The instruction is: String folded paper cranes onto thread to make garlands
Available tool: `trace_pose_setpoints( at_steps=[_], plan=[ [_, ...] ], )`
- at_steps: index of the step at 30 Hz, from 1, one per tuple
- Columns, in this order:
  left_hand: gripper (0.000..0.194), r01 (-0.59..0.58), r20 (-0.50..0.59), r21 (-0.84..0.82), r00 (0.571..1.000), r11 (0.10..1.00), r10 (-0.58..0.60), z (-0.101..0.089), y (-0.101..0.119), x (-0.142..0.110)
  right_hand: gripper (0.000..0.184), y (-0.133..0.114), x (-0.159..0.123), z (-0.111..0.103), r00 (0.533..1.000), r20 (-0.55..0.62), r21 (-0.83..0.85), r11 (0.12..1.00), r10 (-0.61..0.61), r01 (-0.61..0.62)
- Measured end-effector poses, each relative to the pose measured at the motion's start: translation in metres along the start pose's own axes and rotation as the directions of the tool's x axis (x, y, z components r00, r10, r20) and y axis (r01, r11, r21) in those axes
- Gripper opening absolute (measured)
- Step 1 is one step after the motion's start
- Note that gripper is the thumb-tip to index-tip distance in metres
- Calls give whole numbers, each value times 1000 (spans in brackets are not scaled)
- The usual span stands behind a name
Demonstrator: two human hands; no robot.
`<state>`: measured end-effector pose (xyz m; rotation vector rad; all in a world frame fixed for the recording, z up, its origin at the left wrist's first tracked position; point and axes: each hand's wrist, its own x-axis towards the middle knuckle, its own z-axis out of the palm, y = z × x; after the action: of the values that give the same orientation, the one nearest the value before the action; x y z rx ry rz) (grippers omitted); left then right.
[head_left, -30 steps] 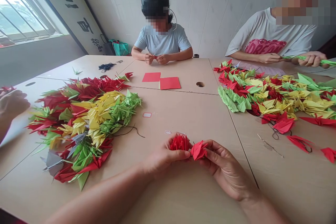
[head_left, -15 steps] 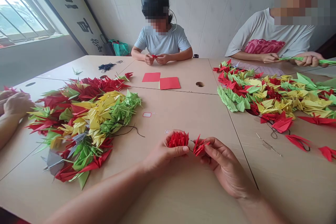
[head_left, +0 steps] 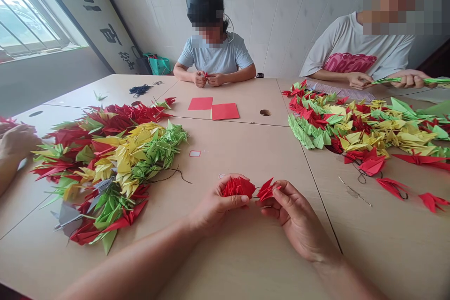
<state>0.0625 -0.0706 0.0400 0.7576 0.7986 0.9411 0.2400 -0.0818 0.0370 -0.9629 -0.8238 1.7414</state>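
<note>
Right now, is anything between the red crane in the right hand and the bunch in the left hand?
Nothing blocks it: the red crane in the right hand sits just beside the bunch in the left hand. Only a thin thread spans the small gap.

Both hands are held low and forward at the centre of the view, brought close together with only a narrow gap left between them. The left hand (head_left: 220, 206) is curled, with its fingers bent round out of sight and the left thumb (head_left: 239, 200) laid across the top, pointed toward the right hand (head_left: 298, 222). The right hand is turned inward with its fingers flexed, and the right thumb (head_left: 286, 194) is set opposite the forefinger in a pinch. The left forearm (head_left: 130, 262) is extended diagonally in from the lower left corner, while the right forearm (head_left: 351, 281) is angled up from the bottom edge.
</note>
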Motion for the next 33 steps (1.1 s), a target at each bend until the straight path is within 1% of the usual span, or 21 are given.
trace_pose_setpoints(
  at_steps=[4,9,17,22,27,30,33],
  plan=[
    [31,-15,-21,0,1000,1000,15,0,0,0,16,0,-1,0,1000,0,-5,1000,11,-11],
    [32,-25,-37,7,999,1000,25,0,-1,0,12,0,-1,1,1000,10,-23,999,-27,27],
    [31,-32,-25,27,999,999,33,0,1,-1,20,7,1,1,1000,22,-183,983,10,-6],
    [29,-28,28,51,999,998,27,-1,0,-2,18,7,1,0,998,37,-288,956,-51,59],
    [31,-36,33,62,999,997,34,-2,-2,-2,15,5,1,1,989,79,-354,924,-128,148],
    [31,-23,25,35,999,999,23,-2,-2,-2,13,4,1,1,983,91,-384,905,-158,181],
    [31,-20,49,24,999,1000,19,-1,-1,-3,12,3,0,2,978,96,-404,891,-184,207]
  ],
)
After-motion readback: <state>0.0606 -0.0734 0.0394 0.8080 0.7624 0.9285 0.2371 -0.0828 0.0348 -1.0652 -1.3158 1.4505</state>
